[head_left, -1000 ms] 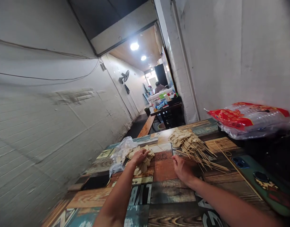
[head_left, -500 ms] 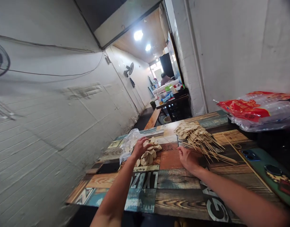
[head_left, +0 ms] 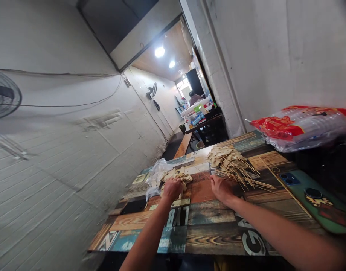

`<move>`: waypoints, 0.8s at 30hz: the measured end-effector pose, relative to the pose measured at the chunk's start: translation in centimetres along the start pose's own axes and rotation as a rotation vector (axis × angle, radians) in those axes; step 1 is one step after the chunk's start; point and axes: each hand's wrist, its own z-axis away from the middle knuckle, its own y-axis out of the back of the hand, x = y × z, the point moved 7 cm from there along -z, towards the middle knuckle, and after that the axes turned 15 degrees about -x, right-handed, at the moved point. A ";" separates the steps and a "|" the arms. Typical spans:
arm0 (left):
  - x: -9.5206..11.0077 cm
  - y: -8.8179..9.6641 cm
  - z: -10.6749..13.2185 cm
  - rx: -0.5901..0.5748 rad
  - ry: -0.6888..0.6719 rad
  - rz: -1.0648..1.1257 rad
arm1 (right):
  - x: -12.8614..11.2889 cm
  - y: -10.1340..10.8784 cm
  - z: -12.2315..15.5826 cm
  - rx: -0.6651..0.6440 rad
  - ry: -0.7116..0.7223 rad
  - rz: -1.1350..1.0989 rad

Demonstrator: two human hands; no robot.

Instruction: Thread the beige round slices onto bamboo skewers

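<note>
My left hand (head_left: 171, 188) rests curled on a heap of pale flat slices (head_left: 177, 175) lying on the patchwork wooden table (head_left: 206, 222), its fingers closed over some of them. My right hand (head_left: 220, 187) lies on the tabletop just right of that heap, fingers bent, beside the blunt ends of a bundle of thin bamboo skewers (head_left: 246, 178). Further back lies a pile of skewers loaded with slices (head_left: 223, 155). A clear plastic bag (head_left: 156, 177) sits left of the loose slices.
A green-cased phone (head_left: 314, 195) lies at the table's right. Behind it rests a red and clear packet of plastic cups (head_left: 299, 128). A white brick wall runs along the left with a fan (head_left: 3, 98). Far down the passage a person (head_left: 193, 98) sits by another table.
My left hand has drawn back from the far side of the slice heap to its near side and closed. My right hand stays almost in place. The camera has shifted slightly.
</note>
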 end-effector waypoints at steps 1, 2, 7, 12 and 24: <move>0.0 -0.1 0.1 -0.007 0.030 0.040 | 0.0 0.0 0.0 0.001 0.007 -0.004; 0.0 -0.1 0.1 -0.010 0.049 0.083 | 0.0 -0.1 -0.1 0.000 0.010 -0.004; -0.5 -0.5 0.0 -0.005 0.097 0.162 | 0.1 -0.3 -0.1 -0.008 0.008 -0.002; -0.1 -0.6 -0.8 -0.061 0.142 -0.041 | 0.0 -0.1 0.1 -0.015 0.006 -0.009; -2.7 4.2 0.5 0.192 0.377 1.004 | 0.0 0.0 -0.3 0.037 0.088 -0.090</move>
